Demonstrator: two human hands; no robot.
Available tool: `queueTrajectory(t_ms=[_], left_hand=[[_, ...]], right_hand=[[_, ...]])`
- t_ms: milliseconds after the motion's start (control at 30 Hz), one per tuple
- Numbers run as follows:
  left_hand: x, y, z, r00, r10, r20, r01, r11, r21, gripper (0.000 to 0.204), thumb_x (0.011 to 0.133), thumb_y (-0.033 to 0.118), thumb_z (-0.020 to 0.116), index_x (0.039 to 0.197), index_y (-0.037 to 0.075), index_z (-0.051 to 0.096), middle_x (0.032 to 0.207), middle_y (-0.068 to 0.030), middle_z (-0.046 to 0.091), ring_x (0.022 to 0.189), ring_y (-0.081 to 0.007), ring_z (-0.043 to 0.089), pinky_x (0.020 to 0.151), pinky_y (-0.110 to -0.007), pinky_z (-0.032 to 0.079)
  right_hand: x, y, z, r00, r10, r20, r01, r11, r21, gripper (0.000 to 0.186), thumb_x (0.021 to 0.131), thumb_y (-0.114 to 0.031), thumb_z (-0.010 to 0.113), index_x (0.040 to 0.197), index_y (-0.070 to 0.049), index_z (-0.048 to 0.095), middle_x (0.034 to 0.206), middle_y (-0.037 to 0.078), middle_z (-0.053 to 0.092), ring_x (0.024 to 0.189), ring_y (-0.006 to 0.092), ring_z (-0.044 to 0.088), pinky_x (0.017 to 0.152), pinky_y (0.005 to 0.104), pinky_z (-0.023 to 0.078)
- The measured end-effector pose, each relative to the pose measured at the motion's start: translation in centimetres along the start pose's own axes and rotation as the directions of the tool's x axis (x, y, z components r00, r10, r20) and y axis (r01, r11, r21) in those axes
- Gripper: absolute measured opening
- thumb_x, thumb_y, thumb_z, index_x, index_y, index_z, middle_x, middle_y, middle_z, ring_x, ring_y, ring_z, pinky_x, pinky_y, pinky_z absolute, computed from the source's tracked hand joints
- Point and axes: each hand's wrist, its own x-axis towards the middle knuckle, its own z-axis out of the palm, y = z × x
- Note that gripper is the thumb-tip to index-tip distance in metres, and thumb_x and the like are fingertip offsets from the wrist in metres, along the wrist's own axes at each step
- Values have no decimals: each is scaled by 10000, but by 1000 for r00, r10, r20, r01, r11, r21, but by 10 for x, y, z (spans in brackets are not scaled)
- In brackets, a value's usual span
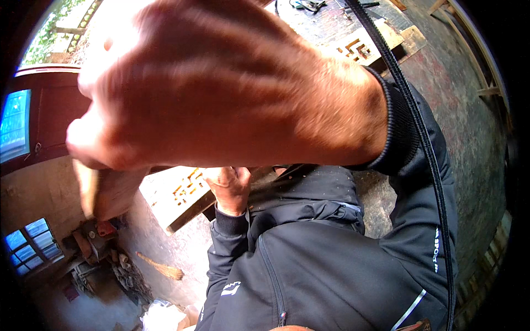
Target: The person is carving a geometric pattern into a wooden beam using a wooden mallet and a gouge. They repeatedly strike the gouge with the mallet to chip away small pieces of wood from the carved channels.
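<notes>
My right hand (pixel 221 88) is raised close in front of me, a fist that fills much of the view and is smeared by motion. Below its fingers sticks out a brown wooden tool (pixel 113 193), too blurred and cut off to name further. Lower down, my left hand (pixel 229 190) is closed at the edge of a thick pale wooden board (pixel 190 212) with a pattern of cut slots. What its fingers hold, if anything, is hidden. A wooden piece with similar slots (pixel 381 41) shows beyond my right wrist; my arm hides whether the two join.
Dark tools (pixel 309 5) lie at the top. A broom (pixel 160 267) rests on the floor at lower left, near piled wood (pixel 130 273) and a white bag (pixel 163 315). A black cord (pixel 411 94) hangs close across the right side.
</notes>
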Motion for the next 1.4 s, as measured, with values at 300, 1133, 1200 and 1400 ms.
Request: queueTrajectory(t_ms=[300, 1133, 1200, 1400], left_hand=[[-2, -1, 0, 994, -95, 53, 93, 995, 35, 276, 853, -54, 709, 1118, 25, 721, 800, -212, 706, 675, -414, 678, 664, -443, 531], [-12, 9, 18, 858, -513, -41, 328, 608, -723, 237, 1082, -49, 680, 1302, -22, 598, 1206, -115, 749, 1103, -190, 744, 1022, -333, 594], [-19, 1, 20, 868, -493, -52, 336, 662, -671, 245, 1090, -47, 665, 1322, -12, 592, 1226, -116, 744, 1133, -186, 732, 1048, -332, 576], [-24, -3, 19, 908, -416, -52, 297, 725, -621, 236, 1110, -43, 625, 1339, -8, 578, 1266, -122, 731, 1167, -185, 710, 1053, -346, 557]], right_hand=[[-3, 3, 8, 994, 89, -63, -86, 995, 50, 25, 797, -197, 792, 808, -195, 770, 746, -7, 749, 741, 194, 789, 579, 340, 587], [-10, 0, 15, 988, 143, 57, -148, 985, 89, 57, 776, -227, 805, 810, -223, 759, 763, -9, 750, 787, 196, 800, 618, 344, 603], [-9, -1, 14, 988, 145, 61, -150, 985, 89, 60, 775, -229, 806, 810, -225, 758, 764, -9, 750, 791, 196, 801, 621, 345, 605], [-9, -4, 11, 987, 145, 74, -151, 985, 83, 68, 770, -236, 809, 811, -232, 756, 768, -9, 751, 802, 196, 804, 631, 346, 609]])
